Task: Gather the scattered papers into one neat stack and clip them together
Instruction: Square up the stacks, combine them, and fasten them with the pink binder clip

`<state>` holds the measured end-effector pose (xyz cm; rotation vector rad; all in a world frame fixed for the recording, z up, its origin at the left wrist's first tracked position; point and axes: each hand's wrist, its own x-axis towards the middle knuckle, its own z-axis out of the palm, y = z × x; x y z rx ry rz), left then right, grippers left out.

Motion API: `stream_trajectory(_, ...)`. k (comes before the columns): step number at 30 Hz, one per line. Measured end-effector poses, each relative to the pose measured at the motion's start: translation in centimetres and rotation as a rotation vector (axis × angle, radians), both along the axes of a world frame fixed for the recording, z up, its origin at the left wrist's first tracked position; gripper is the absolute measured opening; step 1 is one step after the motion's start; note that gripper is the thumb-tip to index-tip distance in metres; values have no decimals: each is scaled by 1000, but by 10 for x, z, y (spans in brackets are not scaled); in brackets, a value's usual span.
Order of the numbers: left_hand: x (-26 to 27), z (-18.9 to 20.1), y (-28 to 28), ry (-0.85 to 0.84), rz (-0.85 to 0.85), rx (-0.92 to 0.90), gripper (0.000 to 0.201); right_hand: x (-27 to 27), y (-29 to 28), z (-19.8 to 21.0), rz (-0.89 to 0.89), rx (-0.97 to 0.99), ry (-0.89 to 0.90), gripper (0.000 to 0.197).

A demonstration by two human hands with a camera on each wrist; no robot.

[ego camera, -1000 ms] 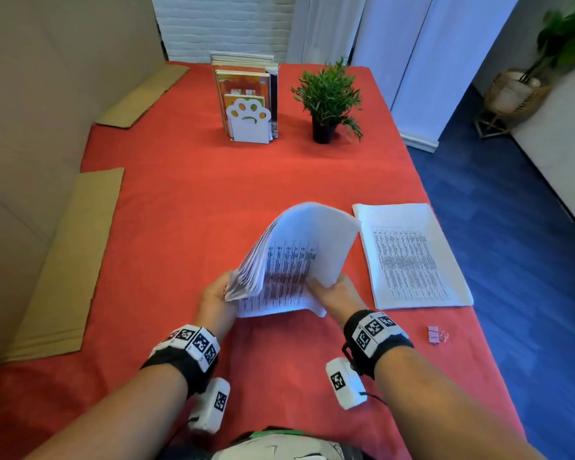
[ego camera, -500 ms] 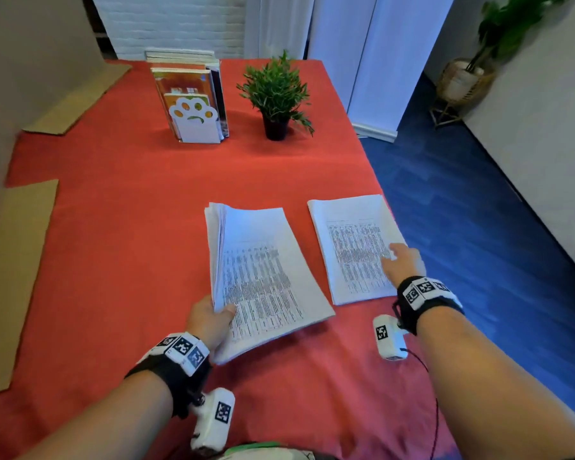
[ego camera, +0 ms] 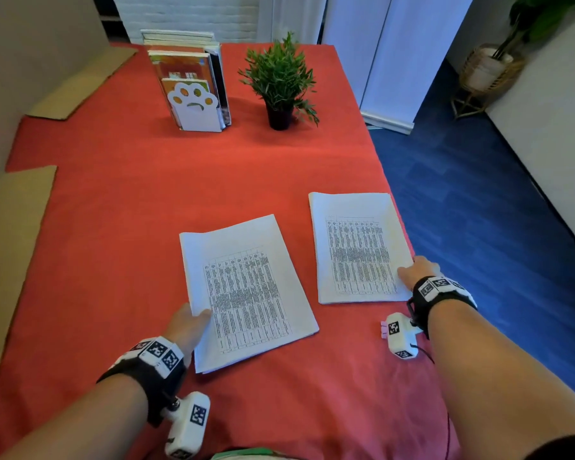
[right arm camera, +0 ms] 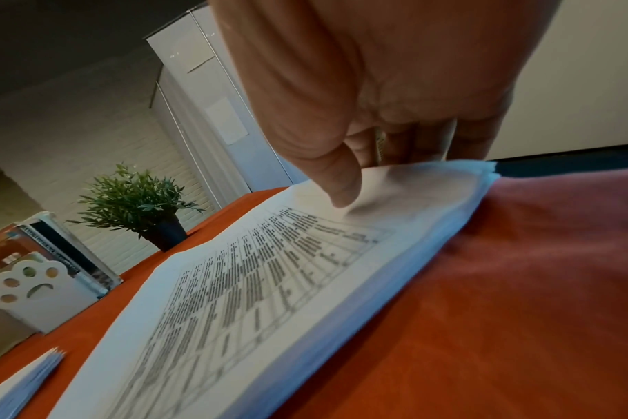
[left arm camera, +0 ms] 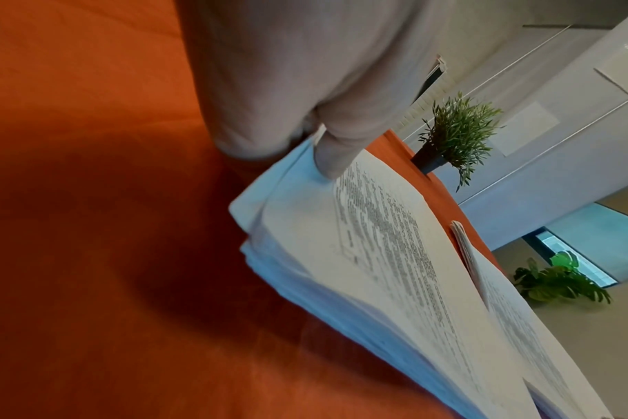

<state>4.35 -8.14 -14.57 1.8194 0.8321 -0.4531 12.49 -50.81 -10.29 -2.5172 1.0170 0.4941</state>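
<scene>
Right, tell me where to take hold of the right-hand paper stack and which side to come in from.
Take the right-hand paper stack at its near right corner, coming in from the table's right edge. That long side lies beside the edge of the red tablecloth, and the right hand is already there, thumb on top in the right wrist view. The stack lies flat, so fingers probably need to slide under.

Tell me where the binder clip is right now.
In the head view, the pink binder clip lies on the red tablecloth by the right wrist, mostly hidden behind the wrist camera, just below the right-hand paper stack.
</scene>
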Motion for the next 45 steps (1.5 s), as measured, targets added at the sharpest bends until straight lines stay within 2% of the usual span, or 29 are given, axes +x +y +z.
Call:
stream_trajectory(3, -1, -2, 1, -4, -29, 38, 23, 2, 8, 12, 13, 102, -79, 33)
stream_trajectory(8, -3, 21, -1, -47, 64, 155, 23, 8, 39, 58, 14, 206, -432, 24)
stream_trajectory(11, -4, 27, 10, -53, 70, 212, 24, 13, 70, 87, 58, 228, -603, 25)
stream_trajectory(14, -9, 33, 21, -40, 65, 247, 28, 9, 109, 102, 129, 334, -716, 27)
stream_trajectory(16, -12, 37, 24, -39, 58, 234, 31, -1, 139, 96, 188, 414, -678, 29)
stream_trajectory(19, -16, 41, 25, -67, 68, 181, 35, -27, 184, 61, 201, 543, -563, 31)
stream_trajectory(21, -17, 43, 25, -114, 94, 153, 44, -49, 206, 37, 189, 616, -488, 33)
stream_trajectory(24, -17, 46, 24, -110, 131, 82, 59, -73, 222, 8, 261, 647, -394, 39)
stream_trajectory(27, -20, 50, 20, -84, 40, 141, 47, -82, 232, -7, 386, 608, -301, 49)
stream_trajectory(29, -24, 51, 18, -76, 4, 179, 38, -82, 237, -11, 492, 432, -245, 54)
stream_trajectory(31, -27, 53, 19, -91, -20, 188, 39, -79, 240, -3, 540, 237, -183, 56)
stream_trajectory(32, -29, 55, 21, -117, -28, 188, 38, -76, 240, 1, 538, 224, -177, 56)
stream_trajectory(34, -32, 55, 27, -220, -19, 146, 29, -66, 236, 8, 470, 364, -169, 61)
stream_trajectory(36, -36, 57, 33, -342, -6, 69, 19, -59, 230, 18, 361, 608, -174, 78)
stream_trajectory(37, -37, 61, 34, -394, -9, 42, 18, -57, 228, 23, 276, 739, -211, 83)
stream_trajectory(38, -37, 64, 36, -439, -9, 10, 20, -56, 227, 27, 197, 862, -283, 79)
stream_trajectory(39, -37, 69, 36, -481, -6, -41, 24, -56, 227, 34, 154, 944, -381, 65)
stream_trajectory(41, -35, 80, 35, -553, -6, -143, 28, -56, 231, 53, 151, 972, -593, 32)
stream_trajectory(42, -33, 84, 34, -582, -8, -165, 30, -57, 234, 63, 163, 955, -688, 25)
stream_trajectory(45, -29, 92, 29, -667, -14, -161, 42, -63, 244, 79, 197, 965, -824, 31)
